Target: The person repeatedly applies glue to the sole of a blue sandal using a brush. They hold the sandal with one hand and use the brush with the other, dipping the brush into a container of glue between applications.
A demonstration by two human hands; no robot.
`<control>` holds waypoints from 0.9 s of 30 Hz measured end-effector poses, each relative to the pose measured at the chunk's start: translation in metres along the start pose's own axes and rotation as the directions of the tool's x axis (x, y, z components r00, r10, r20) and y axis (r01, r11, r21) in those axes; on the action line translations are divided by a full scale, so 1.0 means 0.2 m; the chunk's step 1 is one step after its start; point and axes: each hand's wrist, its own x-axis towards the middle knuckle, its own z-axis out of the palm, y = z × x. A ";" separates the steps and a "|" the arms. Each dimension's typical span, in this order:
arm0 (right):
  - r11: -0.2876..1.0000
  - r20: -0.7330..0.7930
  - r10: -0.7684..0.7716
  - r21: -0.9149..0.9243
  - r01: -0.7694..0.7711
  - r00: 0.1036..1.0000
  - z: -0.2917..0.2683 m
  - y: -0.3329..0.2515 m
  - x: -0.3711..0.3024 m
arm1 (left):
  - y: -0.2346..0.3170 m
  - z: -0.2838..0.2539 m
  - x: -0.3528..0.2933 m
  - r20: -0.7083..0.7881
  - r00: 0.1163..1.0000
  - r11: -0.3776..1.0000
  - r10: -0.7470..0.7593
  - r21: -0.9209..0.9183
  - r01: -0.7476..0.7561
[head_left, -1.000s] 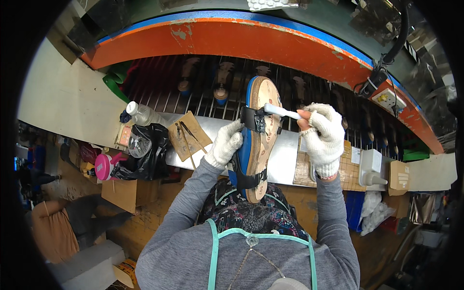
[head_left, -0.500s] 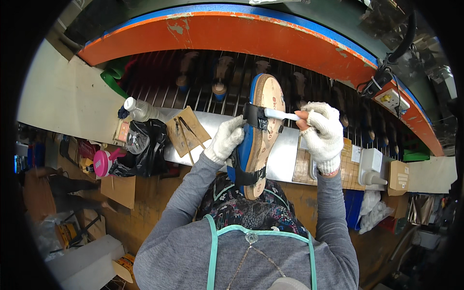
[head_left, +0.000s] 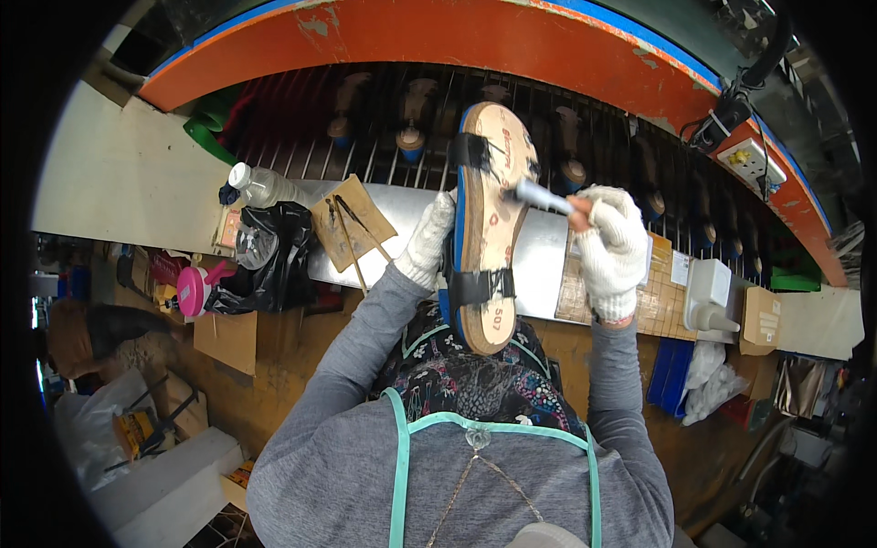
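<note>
Clear strip of metal desk (head_left: 544,265) just right of the sandal (head_left: 493,242), brush (head_left: 544,197) spanning the gap between sandal and right fingers (head_left: 582,208), brown sheet (head_left: 376,219) and black bag (head_left: 288,260) crowding the person's left, orange beam (head_left: 411,38) across the far side

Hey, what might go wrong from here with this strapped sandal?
The slim, whitish tool might mark the black-strapped, beige sandal, as the tool's tip is over it. The sandal may also twist: the white knit-gloved left hand shows only at its left edge.
</note>
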 end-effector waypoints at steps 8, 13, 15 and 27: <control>0.825 0.133 0.388 0.390 -0.409 0.912 0.10 -0.12 -0.24 | 0.00 0.06 -0.03 -0.211 0.975 0.980 -0.064 -0.198 0.022; 0.905 0.057 0.314 0.284 -0.317 0.948 0.13 -0.11 -0.19 | -0.02 0.02 -0.05 -0.158 0.987 0.996 -0.015 -0.091 0.001; 0.917 0.027 0.277 0.291 -0.272 0.961 0.14 -0.11 -0.15 | -0.02 0.02 -0.07 -0.118 0.991 0.997 0.067 0.035 -0.063; 0.971 -0.111 -0.127 -0.218 0.101 0.986 0.12 -0.13 0.06 | 0.05 0.00 -0.12 -0.087 0.984 0.966 0.158 0.218 -0.136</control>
